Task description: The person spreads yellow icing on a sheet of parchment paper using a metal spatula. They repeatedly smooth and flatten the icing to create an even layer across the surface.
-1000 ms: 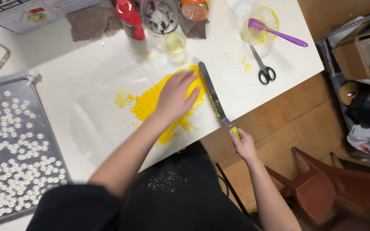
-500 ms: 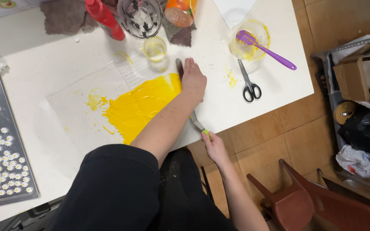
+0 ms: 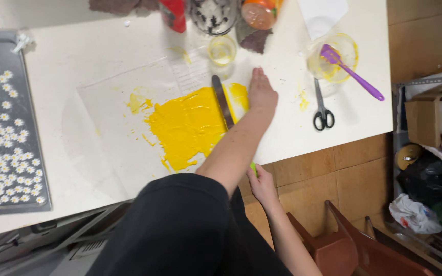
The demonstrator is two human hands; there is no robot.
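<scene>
My left hand (image 3: 261, 94) lies flat, palm down with the fingers stretched and closed together, on the clear plastic sheet (image 3: 113, 148) that covers the middle of the white worktable (image 3: 78, 56). The fingertips point toward twelve o'clock. Just at nine o'clock of this hand runs the long, narrow metal spatula blade (image 3: 222, 101), lying across the right edge of the bright yellow spread of thick paste (image 3: 188, 128); a small patch of the same yellow sits between the blade and my palm. My left forearm crosses over the lower part of the blade and hides it.

My right hand (image 3: 262, 186) is at six o'clock of the left, off the table's near edge, curled shut around the spatula's green handle (image 3: 253, 167), of which only a sliver shows above my fingers.

At twelve o'clock of the yellow spread stands a small clear glass with yellowish liquid (image 3: 221, 50). At three o'clock of my left hand lie black-handled scissors (image 3: 322, 110), and past them, toward one o'clock, a clear cup smeared yellow (image 3: 333, 59) with a purple spoon-shaped spatula (image 3: 351, 71) resting in it. Far off at nine o'clock sits a dark baking tray (image 3: 6, 133) covered with rows of small white daisy-shaped pieces (image 3: 1, 153).
</scene>
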